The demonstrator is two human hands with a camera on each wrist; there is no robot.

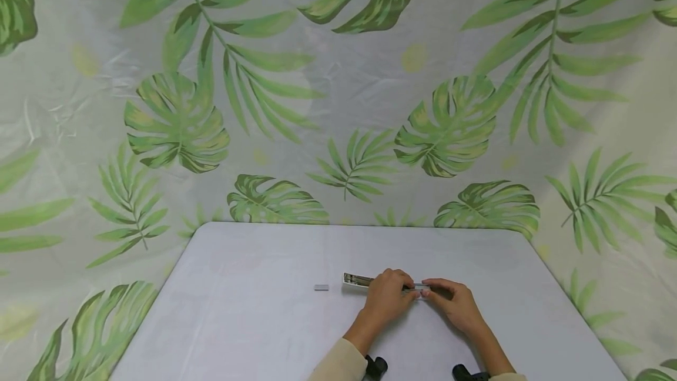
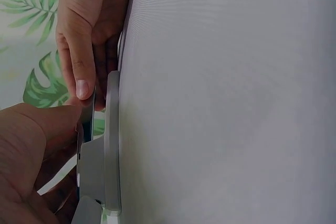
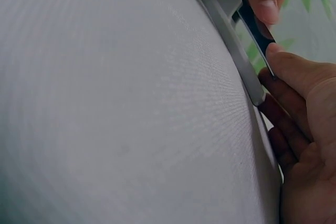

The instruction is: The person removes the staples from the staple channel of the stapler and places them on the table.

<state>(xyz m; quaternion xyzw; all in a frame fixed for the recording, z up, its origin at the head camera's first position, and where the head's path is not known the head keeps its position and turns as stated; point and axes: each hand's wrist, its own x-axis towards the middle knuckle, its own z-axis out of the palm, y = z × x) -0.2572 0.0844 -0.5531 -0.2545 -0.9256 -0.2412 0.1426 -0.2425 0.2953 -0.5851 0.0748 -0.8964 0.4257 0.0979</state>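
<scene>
A stapler [image 1: 357,280] lies on the white table, its top part swung back toward the left. My left hand [image 1: 388,296] holds it around the middle, thumb and fingers on the metal magazine [image 2: 86,121]. At the right end, my right hand [image 1: 455,303] pinches the magazine's tip between thumb and fingers. In the right wrist view, the grey base [image 3: 226,30] rests along the table below the raised magazine, and the right fingers [image 3: 291,124] reach past the base's end. The fingers hide much of the magazine's inside.
A short strip of staples [image 1: 321,287] lies on the table [image 1: 238,322], left of the stapler. Behind the table hangs a leaf-patterned cloth [image 1: 359,93]. Black wrist-camera mounts [image 1: 376,367] show at the near edge of the head view.
</scene>
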